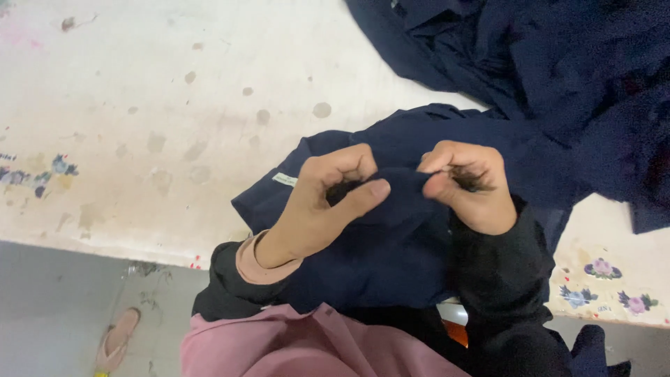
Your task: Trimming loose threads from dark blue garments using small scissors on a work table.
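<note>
Fingers (363, 192) of the left hand (314, 209) clenched on a fold of navy garment (391, 244), thumb stretched along the ridge. Fingers (447, 185) of the right hand (467, 185) pinched on the same ridge just to the right, curled tight over the cloth. Both hands close together, nearly touching, holding the fold taut between them above the near edge of the desk (174, 119).

Garment draped from the hands down toward the lap and back onto the desk, with a small white label (285, 179) showing at its left side. More navy fabric (558, 77) heaped at the far right, touching or overlapping the held piece (hard to tell where one ends).

Likely trouble: too hard a pull between two such close grips, and the thin weave or a seam could tear. A slack pinch, and the fold could slip free. With most of the cloth hanging over the near edge, its weight could drag the piece off toward the floor (56, 314), where a pink sandal (117, 340) lies. Stained desk surface also apt to mark dark cloth.

No containers in sight: no box, bin or bag, nothing held inside anything.
</note>
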